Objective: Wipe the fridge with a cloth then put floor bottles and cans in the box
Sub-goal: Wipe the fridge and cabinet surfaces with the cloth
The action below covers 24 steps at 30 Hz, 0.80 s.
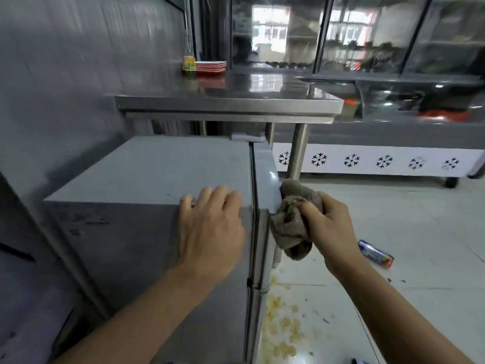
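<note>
A low grey fridge [147, 169] fills the lower left of the head view. My left hand [210, 227] rests on its near top corner, fingers laid over the edge. My right hand [328, 227] grips a crumpled brown cloth [291, 224] and presses it against the top of the fridge door's front face. A blue and red can [375, 253] lies on its side on the tiled floor, right of my right wrist. No box is in view.
A steel table [231, 101] stands just behind the fridge, with a bottle [189, 59] and stacked red trays [211, 67] at its back. A long display freezer [380, 158] runs along the far right. Yellow stains [283, 324] mark the floor by the fridge door.
</note>
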Motion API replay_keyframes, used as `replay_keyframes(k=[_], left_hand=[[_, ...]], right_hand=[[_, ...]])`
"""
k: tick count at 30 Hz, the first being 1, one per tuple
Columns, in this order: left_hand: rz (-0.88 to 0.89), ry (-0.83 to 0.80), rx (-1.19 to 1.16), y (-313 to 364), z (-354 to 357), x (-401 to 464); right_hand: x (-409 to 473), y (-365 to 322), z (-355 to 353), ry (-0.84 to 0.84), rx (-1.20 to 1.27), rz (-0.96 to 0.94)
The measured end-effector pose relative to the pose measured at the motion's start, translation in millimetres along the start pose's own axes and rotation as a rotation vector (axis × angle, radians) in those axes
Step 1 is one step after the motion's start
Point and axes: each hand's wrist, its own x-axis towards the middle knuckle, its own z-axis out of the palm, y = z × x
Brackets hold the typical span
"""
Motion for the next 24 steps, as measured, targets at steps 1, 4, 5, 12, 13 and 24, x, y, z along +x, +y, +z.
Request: replay_keyframes(k=[1,4,5,12,13,24], left_hand=[[-0.004,-0.063,0.005,1,-6,3],[-0.028,-0.261,-0.014,4,-26,13],[-0.02,-0.323,-0.032,5,-34,16],[-0.022,-0.737,-0.049,11,-103,38],[-0.02,-0.753,-0.058,14,-116,45],[0.041,-0.811,-0.187,62,-205,106]], right_hand=[[1,-7,-5,-0.022,-0.004,0.054],[1,-31,-23,-0.109,-0.064,0.215],[-1,-40,-30,-0.145,-0.096,0.251],[-11,-128,-73,-0.323,-0.332,0.409],[-12,-142,-79,-0.324,-0.336,0.424],[-7,-244,-139,-0.265,-0.33,0.53]])
